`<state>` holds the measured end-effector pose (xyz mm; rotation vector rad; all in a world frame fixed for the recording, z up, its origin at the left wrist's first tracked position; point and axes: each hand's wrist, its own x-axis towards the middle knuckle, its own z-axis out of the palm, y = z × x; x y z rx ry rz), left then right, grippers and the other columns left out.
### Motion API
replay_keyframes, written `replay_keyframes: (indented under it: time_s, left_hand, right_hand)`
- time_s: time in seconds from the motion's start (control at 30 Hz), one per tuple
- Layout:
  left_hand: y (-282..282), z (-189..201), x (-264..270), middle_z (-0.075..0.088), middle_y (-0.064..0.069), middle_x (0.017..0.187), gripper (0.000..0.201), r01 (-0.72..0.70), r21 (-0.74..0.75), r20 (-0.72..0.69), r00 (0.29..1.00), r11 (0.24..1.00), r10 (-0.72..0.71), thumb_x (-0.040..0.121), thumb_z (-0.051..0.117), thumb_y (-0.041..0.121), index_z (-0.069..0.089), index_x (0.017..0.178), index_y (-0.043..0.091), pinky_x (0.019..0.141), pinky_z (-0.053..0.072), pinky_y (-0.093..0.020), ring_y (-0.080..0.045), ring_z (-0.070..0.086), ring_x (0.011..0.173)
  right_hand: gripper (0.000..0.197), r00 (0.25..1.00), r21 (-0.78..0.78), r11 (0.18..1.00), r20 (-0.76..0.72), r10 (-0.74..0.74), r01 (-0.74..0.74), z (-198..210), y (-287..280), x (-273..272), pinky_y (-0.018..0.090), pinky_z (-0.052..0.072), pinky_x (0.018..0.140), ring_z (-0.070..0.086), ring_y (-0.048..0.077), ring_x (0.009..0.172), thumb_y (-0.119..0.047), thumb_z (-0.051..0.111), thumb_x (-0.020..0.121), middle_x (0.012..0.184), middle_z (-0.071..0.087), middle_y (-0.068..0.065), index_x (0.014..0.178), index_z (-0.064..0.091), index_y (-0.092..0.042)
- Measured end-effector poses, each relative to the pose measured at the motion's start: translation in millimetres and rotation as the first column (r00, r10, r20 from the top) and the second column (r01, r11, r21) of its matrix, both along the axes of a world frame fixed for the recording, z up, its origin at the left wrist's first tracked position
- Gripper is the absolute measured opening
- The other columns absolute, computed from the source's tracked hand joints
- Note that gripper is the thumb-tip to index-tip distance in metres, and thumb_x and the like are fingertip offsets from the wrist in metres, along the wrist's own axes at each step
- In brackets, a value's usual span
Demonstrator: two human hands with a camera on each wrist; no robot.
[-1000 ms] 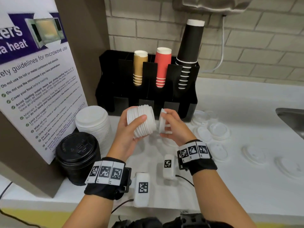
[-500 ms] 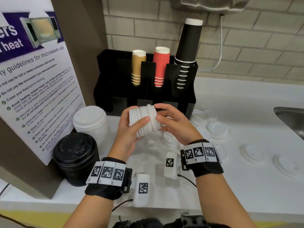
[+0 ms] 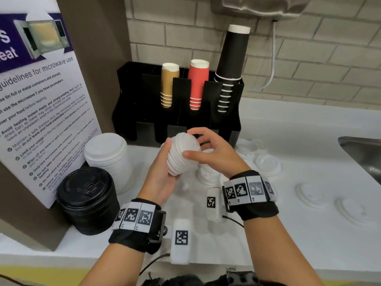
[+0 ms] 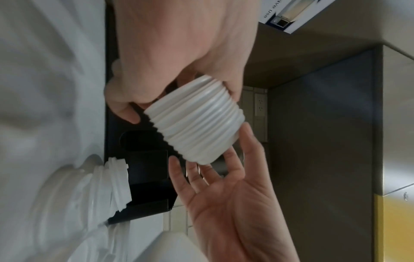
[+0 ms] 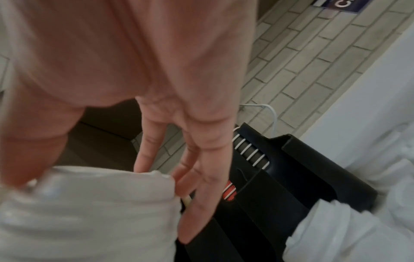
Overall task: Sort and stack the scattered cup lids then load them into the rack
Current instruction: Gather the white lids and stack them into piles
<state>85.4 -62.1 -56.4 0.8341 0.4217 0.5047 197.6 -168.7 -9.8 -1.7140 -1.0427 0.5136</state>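
Pale brick wall (image 3: pixel 309 48) behind a white counter (image 3: pixel 288 234), steel sink (image 3: pixel 367 153) at right.

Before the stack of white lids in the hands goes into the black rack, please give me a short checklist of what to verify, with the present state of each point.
1. Grip on the held lid stack: ok. The left hand supports it from below and the right hand grips its far end.
2. Lids nested evenly: ok. The left wrist view shows tight, regular rims.
3. Free lower slot in the rack: cannot tell; the hands cover part of the openings.
4. Path to the rack: ok. Nothing stands between the stack and the rack front.
5. All lids gathered: not ok. Loose lids lie on the counter.
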Motion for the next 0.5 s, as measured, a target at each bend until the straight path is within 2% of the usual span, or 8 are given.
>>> replay_keyframes:
  time_s: [0.1,0.17,0.23,0.33,0.43,0.5]
  left_hand:
    - [3.5,-1.0,0.5,0.070,-0.007,0.119,0.055,0.051,-0.012,-0.082,0.995,0.999,-0.052,0.090,0.046,0.058,0.060,0.129,0.021,0.086,0.052,-0.034,-0.017,0.068,0.105]
    - [3.7,1.8,0.3,0.069,-0.008,0.120,0.057,0.060,0.011,-0.112,0.992,0.998,-0.059,0.084,0.055,0.054,0.058,0.129,0.019,0.080,0.054,-0.035,-0.018,0.068,0.104]
    - [5.4,1.6,0.7,0.066,-0.011,0.123,0.062,-0.005,0.013,-0.142,0.990,1.000,0.007,0.078,0.067,0.040,0.053,0.132,0.014,0.069,0.056,-0.035,-0.021,0.069,0.101]
    - [11.0,-4.3,1.4,0.062,-0.016,0.126,0.052,-0.034,0.025,-0.230,0.972,0.999,0.038,0.085,0.068,0.022,0.049,0.132,0.009,0.069,0.055,-0.039,-0.028,0.065,0.105]
    - [15.1,-14.3,0.2,0.062,-0.015,0.122,0.046,0.033,0.011,-0.359,0.933,0.999,-0.027,0.084,0.068,0.017,0.052,0.127,0.012,0.067,0.056,-0.042,-0.030,0.062,0.106]
    - [15.7,-20.4,-1.0,0.060,-0.013,0.121,0.042,0.101,0.020,-0.453,0.888,0.995,-0.081,0.082,0.070,0.016,0.054,0.121,0.017,0.061,0.057,-0.044,-0.032,0.060,0.105]
  right_hand:
    - [0.054,0.993,-0.060,0.998,0.121,-0.008,0.015,1.8,1.8,3.3,0.016,0.046,0.073,0.057,0.009,0.095,-0.036,0.083,0.070,0.106,0.057,-0.005,0.115,0.055,-0.031]
    - [0.056,0.984,-0.107,0.994,0.175,0.033,-0.014,3.4,3.4,6.1,0.020,0.049,0.077,0.057,0.011,0.095,-0.035,0.085,0.066,0.109,0.058,-0.001,0.113,0.055,-0.030]
    - [0.053,0.974,-0.145,0.986,0.202,0.105,-0.076,6.2,5.0,9.5,0.027,0.052,0.085,0.058,0.015,0.098,-0.032,0.085,0.067,0.112,0.058,0.002,0.112,0.058,-0.029]
    - [0.040,0.978,-0.159,0.977,0.128,0.165,-0.144,9.0,5.2,22.4,0.024,0.053,0.085,0.061,0.013,0.099,-0.032,0.078,0.077,0.109,0.061,-0.002,0.113,0.061,-0.028]
    - [0.023,0.988,-0.274,0.952,0.036,0.149,-0.134,4.2,2.1,42.3,0.021,0.054,0.075,0.062,0.010,0.097,-0.030,0.066,0.088,0.106,0.062,-0.005,0.111,0.062,-0.030]
    - [0.015,0.991,-0.359,0.930,0.067,0.114,-0.082,-3.3,0.0,56.0,0.021,0.054,0.071,0.060,0.010,0.095,-0.027,0.059,0.093,0.103,0.061,-0.006,0.107,0.061,-0.030]
